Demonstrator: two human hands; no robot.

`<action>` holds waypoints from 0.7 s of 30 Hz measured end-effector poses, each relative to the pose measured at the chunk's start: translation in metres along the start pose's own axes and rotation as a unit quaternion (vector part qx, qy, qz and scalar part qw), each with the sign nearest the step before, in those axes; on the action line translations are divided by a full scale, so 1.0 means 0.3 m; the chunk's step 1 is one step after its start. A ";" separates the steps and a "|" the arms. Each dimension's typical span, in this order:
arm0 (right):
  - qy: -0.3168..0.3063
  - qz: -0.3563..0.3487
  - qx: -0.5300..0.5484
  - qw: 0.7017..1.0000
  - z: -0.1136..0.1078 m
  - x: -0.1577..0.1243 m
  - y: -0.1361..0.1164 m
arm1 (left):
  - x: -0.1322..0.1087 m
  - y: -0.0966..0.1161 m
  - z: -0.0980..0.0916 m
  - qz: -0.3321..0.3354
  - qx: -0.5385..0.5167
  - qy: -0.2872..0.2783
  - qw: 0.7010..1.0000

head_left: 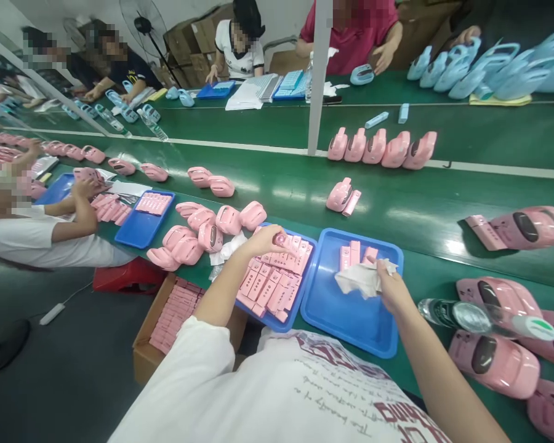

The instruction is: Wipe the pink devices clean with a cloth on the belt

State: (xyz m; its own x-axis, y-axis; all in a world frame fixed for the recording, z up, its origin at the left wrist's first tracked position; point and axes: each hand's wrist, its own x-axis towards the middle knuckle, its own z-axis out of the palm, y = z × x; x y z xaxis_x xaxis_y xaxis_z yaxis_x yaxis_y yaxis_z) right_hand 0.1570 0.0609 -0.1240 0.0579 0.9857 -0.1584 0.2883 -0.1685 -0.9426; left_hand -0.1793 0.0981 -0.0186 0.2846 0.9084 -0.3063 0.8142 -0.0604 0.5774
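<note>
My left hand (268, 239) is closed on a small pink piece (282, 239) over a blue tray filled with pink strips (270, 286). My right hand (388, 286) pinches a crumpled white cloth (361, 278) above a second blue tray (341, 320). A few pink strips (349, 253) lie at the back of that second tray, partly behind the cloth. Several glossy pink housings (188, 249) stand in a group left of the filled tray, next to a crumpled white tissue (231, 248).
A water bottle (482, 317) lies among large pink housings (496, 363) at the right. More pink housings (375, 146) stand on the green belt (277, 169). Below left is a carton (143, 363) of pink strips. People sit at the left and across the belt.
</note>
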 end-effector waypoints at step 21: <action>0.069 -0.092 0.269 0.956 0.002 -0.296 -0.447 | -0.222 0.467 0.230 0.070 -0.722 -0.155 0.671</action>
State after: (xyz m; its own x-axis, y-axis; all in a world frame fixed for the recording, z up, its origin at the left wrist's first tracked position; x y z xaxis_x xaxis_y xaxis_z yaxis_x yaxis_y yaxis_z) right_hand 0.1127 -0.0041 0.0163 0.1906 0.9812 0.0294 -0.2251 0.0728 -0.9716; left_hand -0.0494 0.0005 0.0305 0.5813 0.7920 -0.1865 -0.5060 0.5313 0.6795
